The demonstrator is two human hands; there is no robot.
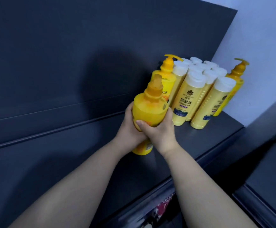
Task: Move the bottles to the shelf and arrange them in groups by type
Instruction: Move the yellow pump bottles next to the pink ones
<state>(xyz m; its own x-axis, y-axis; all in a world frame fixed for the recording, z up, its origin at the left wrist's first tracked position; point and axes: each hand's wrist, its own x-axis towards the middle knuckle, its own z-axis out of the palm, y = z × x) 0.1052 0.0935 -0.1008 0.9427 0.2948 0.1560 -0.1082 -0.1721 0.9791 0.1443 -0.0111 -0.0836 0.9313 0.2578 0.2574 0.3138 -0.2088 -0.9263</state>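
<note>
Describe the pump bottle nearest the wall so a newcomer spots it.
Find the pale wall at the right end of the dark shelf. Beside it, behind the white-capped bottles, stands a yellow pump bottle. It is the only pump bottle right of that cluster; its neighbours have flat white caps, not pumps.

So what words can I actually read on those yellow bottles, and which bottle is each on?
"HERBAL": front white-capped bottle; the lines under it are too blurred to read.
"HER", cut off: white-capped bottle to its right.
"OR", a word's end: left standing pump bottle, the rest hidden behind the held pump bottle.
Fine print low on the held pump bottle: too small to read.
</note>
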